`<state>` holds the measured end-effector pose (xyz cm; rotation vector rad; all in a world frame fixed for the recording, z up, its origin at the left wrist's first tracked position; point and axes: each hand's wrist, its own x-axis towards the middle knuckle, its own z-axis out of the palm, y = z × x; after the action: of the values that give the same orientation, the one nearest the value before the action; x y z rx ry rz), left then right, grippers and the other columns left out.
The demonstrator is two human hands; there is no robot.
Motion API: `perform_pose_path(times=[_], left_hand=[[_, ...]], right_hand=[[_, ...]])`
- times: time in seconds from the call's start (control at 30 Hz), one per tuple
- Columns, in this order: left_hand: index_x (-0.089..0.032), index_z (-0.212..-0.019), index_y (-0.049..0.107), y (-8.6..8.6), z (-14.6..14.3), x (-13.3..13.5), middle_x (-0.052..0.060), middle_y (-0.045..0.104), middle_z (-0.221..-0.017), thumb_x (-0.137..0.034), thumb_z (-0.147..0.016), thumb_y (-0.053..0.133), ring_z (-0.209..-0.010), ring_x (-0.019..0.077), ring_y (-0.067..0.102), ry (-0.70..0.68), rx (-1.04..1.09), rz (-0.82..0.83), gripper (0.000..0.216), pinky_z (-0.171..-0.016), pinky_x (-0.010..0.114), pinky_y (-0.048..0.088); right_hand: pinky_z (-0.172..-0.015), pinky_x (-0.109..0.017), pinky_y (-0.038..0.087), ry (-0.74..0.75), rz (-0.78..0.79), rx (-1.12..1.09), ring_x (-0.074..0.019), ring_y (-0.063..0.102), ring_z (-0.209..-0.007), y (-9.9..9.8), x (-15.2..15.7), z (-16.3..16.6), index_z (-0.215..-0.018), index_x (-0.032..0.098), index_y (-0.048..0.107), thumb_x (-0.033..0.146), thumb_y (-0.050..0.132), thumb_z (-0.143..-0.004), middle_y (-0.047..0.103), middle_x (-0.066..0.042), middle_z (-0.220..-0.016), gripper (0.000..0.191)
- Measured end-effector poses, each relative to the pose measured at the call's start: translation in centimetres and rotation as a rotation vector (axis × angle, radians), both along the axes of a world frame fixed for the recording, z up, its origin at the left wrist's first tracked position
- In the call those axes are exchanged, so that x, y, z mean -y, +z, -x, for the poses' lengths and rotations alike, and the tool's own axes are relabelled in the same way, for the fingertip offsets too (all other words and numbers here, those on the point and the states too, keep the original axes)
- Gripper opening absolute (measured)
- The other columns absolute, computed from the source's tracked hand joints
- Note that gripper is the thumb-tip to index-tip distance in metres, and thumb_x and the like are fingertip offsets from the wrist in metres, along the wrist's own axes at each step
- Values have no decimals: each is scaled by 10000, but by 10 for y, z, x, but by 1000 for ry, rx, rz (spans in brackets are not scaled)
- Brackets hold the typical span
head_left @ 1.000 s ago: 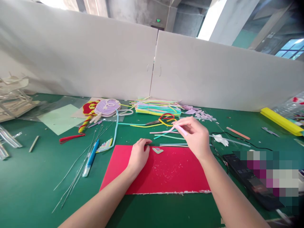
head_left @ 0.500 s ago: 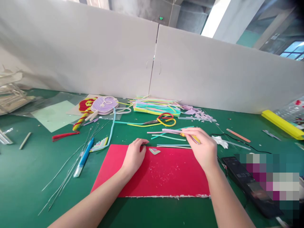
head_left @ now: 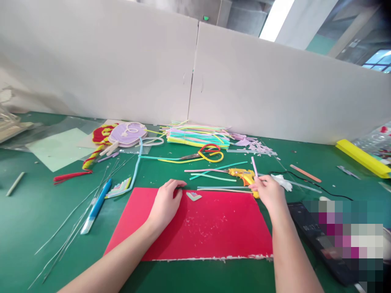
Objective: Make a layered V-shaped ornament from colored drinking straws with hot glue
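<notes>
My left hand rests on the top edge of a red mat, fingers curled loosely, beside a small striped chevron piece. My right hand is at the mat's upper right corner, closed on a short pink stick that points up and away. The fingers also touch the handle of a yellow glue gun lying on the green table. Several thin coloured strips lie just beyond the mat.
A stack of coloured strips, red-handled scissors and a purple and red craft piece lie further back. A blue pen and thin wires lie left. A black device sits right. White partition boards close the back.
My right hand has moved right and toward me, uncovering the glue gun, and now holds the pink stick upright. My left hand has stayed on the mat's edge. The view has shifted slightly.
</notes>
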<state>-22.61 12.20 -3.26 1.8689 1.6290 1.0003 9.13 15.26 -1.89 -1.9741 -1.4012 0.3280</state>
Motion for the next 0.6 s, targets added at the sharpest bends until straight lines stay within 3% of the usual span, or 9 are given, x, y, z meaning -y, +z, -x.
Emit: perform_pose_path(times=[0.23,0.6], left_hand=[[-204,-911,632,0,1,-1,37,669,-947,-131,-780,417,-923,192,624,-4,-7,-3,262,-843,314,492],[-203,-908,636,2,0,0,43,667,-953,-141,-772,411,-917,196,620,-5,2,18,270,-846,318,494]], right_hand=[[-594,-287,442,23,113,108,-215,687,-653,2,3,7,-679,226,532,313,491,-784,725,-39,-670,142],[-591,-275,417,-34,-84,242,-208,659,-665,-11,-15,5,-777,211,586,215,469,-811,724,-67,-745,122]])
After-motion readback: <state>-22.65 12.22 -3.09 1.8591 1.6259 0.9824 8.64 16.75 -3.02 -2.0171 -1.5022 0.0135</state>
